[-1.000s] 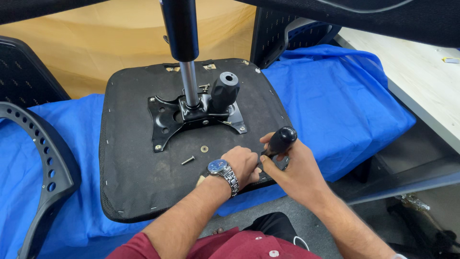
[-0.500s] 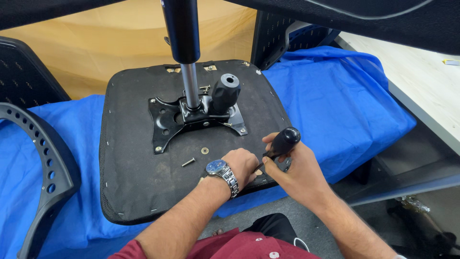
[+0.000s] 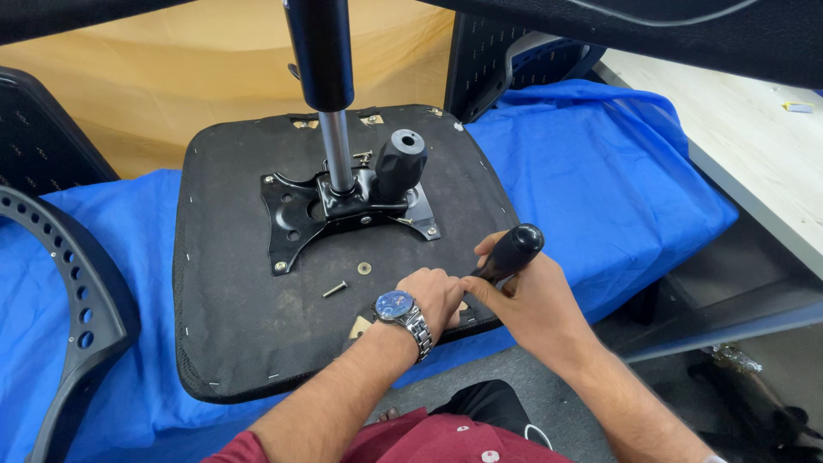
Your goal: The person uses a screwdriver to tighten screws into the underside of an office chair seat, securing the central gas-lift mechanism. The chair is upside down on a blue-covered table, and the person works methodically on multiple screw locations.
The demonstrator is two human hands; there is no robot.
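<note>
Screwdriver (image 3: 512, 250) held in right hand's (image 3: 531, 300) grip, left hand (image 3: 439, 296) pinching beside it; loose bolt (image 3: 335, 290) and washer (image 3: 364, 268) nearby.

screwdriver handle (image 3: 513, 249) now tilted higher

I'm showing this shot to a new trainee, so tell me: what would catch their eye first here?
Probably the upturned black chair seat lying on blue cloth, with its metal mounting plate and gas cylinder rising at the centre. At the seat's near edge the right hand grips a black screwdriver handle, while the left hand, wearing a wristwatch, steadies the spot. A loose bolt and washer lie beside them.
</note>
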